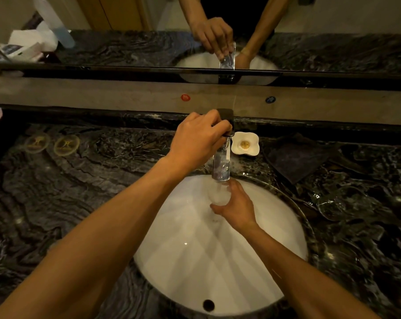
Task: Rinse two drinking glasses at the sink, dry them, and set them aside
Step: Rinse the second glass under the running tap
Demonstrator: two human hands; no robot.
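My right hand (237, 207) grips a clear drinking glass (218, 195) under the chrome spout of the faucet (221, 168), and water streams into it over the white sink basin (190, 261). My left hand (199, 139) is closed over the faucet's dark handle at the back of the basin. A second clear glass (333, 203) lies on the dark marble counter (68, 192) to the right of the basin, hard to make out against the stone.
A dark cloth (296, 155) lies on the counter to the right of the faucet, beside a white flower-shaped soap dish (245, 143). Two round coasters (67, 145) sit at the far left. A mirror (125, 42) runs behind the ledge, reflecting my hands.
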